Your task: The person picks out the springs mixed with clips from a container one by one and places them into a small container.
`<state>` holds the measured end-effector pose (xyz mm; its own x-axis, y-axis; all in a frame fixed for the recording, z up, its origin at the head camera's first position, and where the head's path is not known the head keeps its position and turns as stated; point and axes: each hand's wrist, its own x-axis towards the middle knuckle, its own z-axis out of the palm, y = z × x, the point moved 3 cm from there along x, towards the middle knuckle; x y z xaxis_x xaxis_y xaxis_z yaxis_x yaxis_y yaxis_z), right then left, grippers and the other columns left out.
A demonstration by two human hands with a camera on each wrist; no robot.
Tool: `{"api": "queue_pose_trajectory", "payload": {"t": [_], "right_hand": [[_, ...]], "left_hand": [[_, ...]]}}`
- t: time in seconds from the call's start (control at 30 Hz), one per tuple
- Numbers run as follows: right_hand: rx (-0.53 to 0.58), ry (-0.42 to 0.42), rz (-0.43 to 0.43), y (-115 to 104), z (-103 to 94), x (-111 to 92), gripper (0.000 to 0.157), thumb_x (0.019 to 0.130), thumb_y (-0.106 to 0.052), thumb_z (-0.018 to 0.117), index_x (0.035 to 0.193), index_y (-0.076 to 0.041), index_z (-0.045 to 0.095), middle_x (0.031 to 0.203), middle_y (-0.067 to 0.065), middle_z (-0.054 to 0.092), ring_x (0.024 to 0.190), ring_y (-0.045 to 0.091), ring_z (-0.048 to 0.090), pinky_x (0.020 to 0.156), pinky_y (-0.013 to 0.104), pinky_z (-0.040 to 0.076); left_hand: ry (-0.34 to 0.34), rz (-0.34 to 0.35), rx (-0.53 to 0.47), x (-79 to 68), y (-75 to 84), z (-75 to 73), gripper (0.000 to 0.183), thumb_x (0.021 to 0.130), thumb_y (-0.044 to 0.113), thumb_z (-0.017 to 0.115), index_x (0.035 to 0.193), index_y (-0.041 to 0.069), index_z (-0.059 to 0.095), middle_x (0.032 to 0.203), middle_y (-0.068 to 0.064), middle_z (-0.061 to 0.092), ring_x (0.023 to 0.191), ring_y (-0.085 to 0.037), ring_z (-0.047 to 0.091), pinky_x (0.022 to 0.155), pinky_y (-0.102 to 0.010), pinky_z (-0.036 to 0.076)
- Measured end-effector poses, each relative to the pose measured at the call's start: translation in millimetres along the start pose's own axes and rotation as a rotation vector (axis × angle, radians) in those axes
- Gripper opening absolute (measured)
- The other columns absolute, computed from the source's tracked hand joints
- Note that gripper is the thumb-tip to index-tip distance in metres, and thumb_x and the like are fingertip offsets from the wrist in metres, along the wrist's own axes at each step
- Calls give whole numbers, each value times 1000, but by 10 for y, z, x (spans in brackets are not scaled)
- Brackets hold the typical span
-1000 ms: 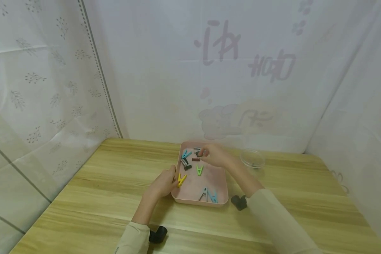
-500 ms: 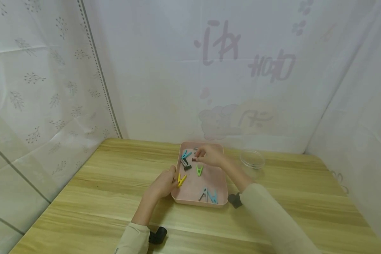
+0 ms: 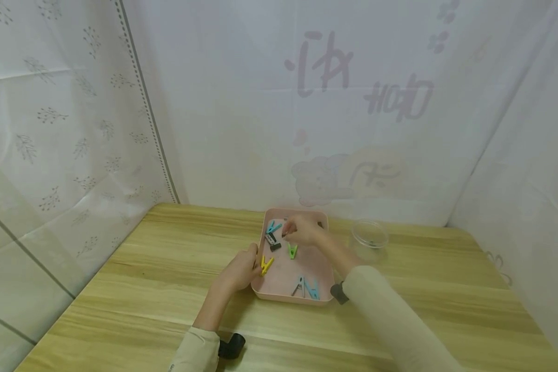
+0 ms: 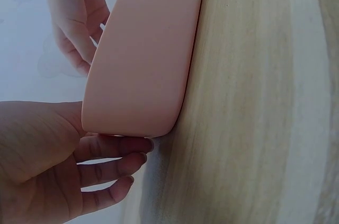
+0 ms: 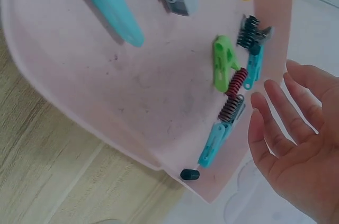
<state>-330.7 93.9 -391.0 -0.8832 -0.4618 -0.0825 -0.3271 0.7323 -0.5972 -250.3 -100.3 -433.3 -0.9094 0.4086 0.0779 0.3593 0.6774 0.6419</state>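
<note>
A pink tray (image 3: pixel 293 298) stands on the table. My left hand (image 3: pixel 238 267) holds its left side, fingers along the outside wall in the left wrist view. My right hand (image 3: pixel 303 231) is over the far part of the tray, fingers loosely bent and holding nothing in the right wrist view. Its fingertips are close to a red spring (image 5: pixel 237 81), largely hidden by them in the head view. Beside that spring lie a grey spring (image 5: pixel 231 108), a green clothespin (image 5: pixel 221 65) and a blue clothespin (image 5: pixel 213 145). A black spring (image 5: pixel 247 32) lies farther along.
A yellow clothespin (image 3: pixel 266 266) lies beside the left hand. At the tray's near end are a grey clothespin (image 3: pixel 300 285) and a light blue one (image 3: pixel 313 290). A small black piece (image 5: pixel 189 174) sits in a far corner. A clear round container (image 3: pixel 370 235) stands right of the tray.
My right hand has shifted slightly left and nearer over the tray, from the dark pieces to the red spring, covering it. The left hand and tray have stayed put.
</note>
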Motion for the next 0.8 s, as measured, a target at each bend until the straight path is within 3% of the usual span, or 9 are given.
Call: {"api": "queue_pose_trajectory", "payload": {"t": [0.23, 0.53, 0.8], "right_hand": [[-45, 10, 0, 34, 110, 92, 12, 98, -6, 73, 108, 0, 74, 108, 10, 72, 108, 28, 68, 93, 41, 58], [-72, -24, 0, -21, 163, 132, 16, 98, -5, 72, 113, 0, 73, 110, 11, 70, 103, 26, 67, 80, 32, 60], [-80, -44, 16, -51, 200, 168, 16, 97, -4, 73, 112, -1, 73, 109, 10, 70, 104, 25, 67, 88, 34, 58]], "left_hand": [[-5, -11, -12, -11, 1, -4, 12, 94, -7, 57, 99, 0, 48, 71, -1, 46, 61, -13, 43, 52, -23, 33], [-1, -14, -17, -16, -3, 3, 12, 94, -7, 58, 102, -2, 50, 73, -3, 49, 62, -14, 45, 53, -24, 34], [11, -6, -8, -2, -15, 12, 13, 94, -7, 58, 103, -2, 50, 74, -3, 51, 63, -14, 46, 54, -24, 35]]}}
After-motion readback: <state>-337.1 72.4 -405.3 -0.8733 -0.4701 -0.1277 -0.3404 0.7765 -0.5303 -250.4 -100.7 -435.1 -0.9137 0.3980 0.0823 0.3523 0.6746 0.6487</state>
